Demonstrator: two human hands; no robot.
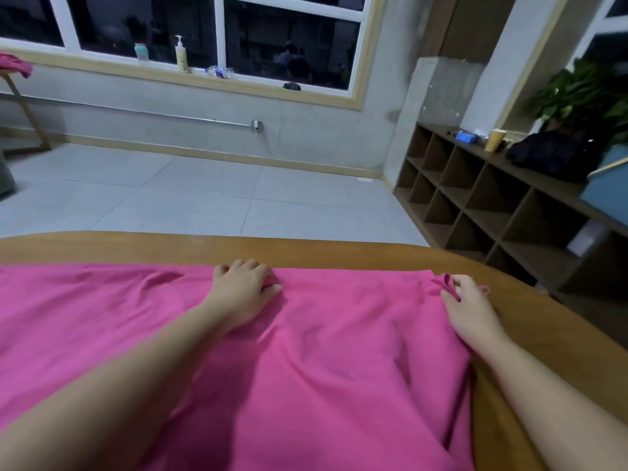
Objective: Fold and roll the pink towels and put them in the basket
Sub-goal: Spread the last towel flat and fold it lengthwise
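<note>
Right grip (467, 300) pinching corner, wrinkled pink towel (339, 368) spread flat

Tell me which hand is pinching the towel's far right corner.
The right hand: its fingers pinch the bunched corner of the pink towel by the table edge. The left hand grips the far edge nearer mid-towel.

Plain hot-pink towel (306, 351), tan wooden table (339, 248), pale grey floor tiles (170, 195), dark-brown cubby shelf (475, 198)
</note>
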